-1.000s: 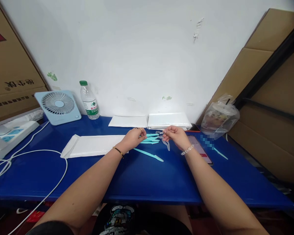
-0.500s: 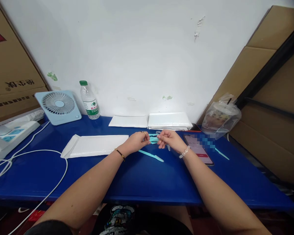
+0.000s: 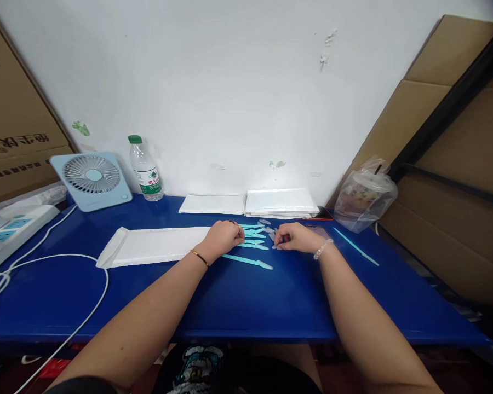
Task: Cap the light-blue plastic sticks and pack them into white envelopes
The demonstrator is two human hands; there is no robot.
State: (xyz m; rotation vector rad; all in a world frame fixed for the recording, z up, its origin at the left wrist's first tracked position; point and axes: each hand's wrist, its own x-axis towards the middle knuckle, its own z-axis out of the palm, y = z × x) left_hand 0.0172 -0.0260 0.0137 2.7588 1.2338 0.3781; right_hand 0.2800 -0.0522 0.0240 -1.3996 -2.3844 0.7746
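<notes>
Several turquoise plastic sticks with blade-like ends lie side by side on the blue table, pointing right. My left hand is closed at their left ends, its fingertips pinched around one or more of them. One more stick lies nearer the front edge, below the left hand. Small translucent caps are scattered just right of the stick ends. My right hand is closed over these caps, with a cap at its fingertips. A separate turquoise stick rests at the right.
White padded envelopes lie left and along the wall. A fan, a bottle and white cables are at the left. A bagged drink stands at the right; a phone is partly behind my right hand.
My hands have moved apart. The right hand has shifted right and down to the caps, covering much of the phone. The group of sticks between the hands now shows.
</notes>
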